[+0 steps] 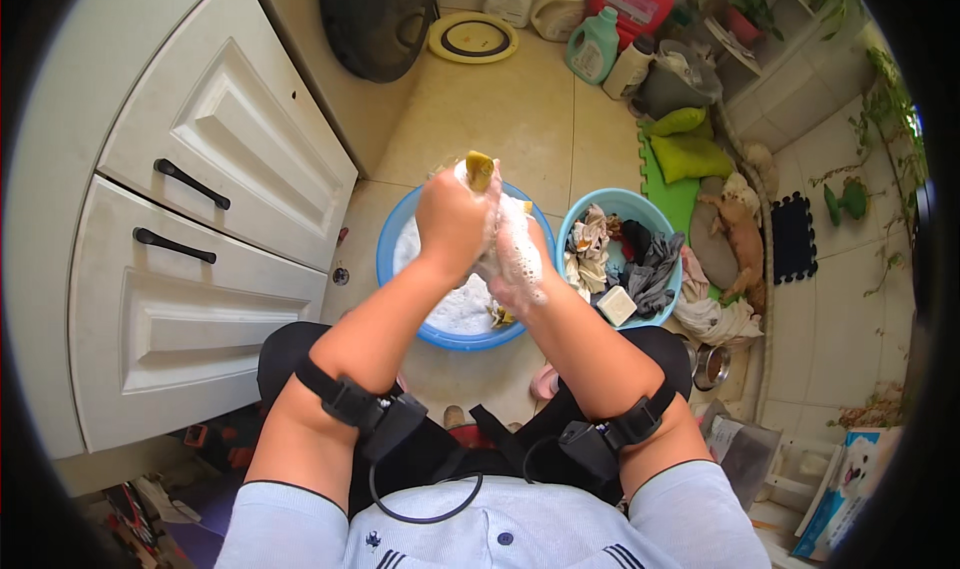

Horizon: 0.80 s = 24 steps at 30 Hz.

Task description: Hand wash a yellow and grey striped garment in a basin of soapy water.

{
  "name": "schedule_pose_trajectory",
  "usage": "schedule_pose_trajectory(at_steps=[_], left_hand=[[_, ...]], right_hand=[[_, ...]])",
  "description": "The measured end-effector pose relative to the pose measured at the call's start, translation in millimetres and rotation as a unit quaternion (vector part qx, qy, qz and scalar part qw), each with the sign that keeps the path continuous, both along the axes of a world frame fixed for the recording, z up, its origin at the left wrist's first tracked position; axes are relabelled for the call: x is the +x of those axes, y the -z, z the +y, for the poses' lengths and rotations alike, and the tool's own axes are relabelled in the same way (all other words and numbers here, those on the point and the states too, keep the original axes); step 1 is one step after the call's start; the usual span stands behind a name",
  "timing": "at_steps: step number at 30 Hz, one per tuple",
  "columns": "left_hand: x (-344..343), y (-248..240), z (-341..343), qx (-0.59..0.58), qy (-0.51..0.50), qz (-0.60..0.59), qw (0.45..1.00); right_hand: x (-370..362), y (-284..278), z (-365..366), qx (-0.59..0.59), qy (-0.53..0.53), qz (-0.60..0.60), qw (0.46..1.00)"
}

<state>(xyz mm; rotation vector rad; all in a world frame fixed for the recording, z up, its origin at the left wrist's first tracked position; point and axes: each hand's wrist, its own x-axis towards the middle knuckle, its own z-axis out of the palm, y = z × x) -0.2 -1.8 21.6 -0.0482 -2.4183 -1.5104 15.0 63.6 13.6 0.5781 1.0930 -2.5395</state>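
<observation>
Above the blue basin [386,259], which is full of white suds, my two hands are pressed together. My left hand [448,219] is closed in a fist around a wet yellow-and-white cloth [480,171], whose end sticks up past the knuckles. Foam coats my right hand [515,254], which is up against the left; its fingers are mostly hidden, but it appears closed on the same cloth. More yellow patterned fabric [500,315] shows in the suds near the basin's front.
A light-blue tub [576,197] of crumpled clothes [650,284] stands at right, with a pale soap bar [617,306] at its front. Beyond it a dog [742,234] lies by green cushions [690,156]. Bottles [595,46] line the back; white cabinets [210,259] stand left.
</observation>
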Motion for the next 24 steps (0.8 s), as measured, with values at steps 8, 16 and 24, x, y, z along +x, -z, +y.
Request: schedule_pose_trajectory(at_steps=[8,16,24], left_hand=[[-15,4,-9,0.058,-0.010,-0.112,0.992],[3,10,4,0.012,-0.009,-0.083,0.996],[21,12,24,-0.033,0.021,-0.014,0.999]], right_hand=[[-4,-8,-1,0.023,0.026,-0.059,0.998],[-9,0,3,0.026,0.073,-0.048,0.996],[-12,20,38,-0.067,-0.050,0.003,0.997]])
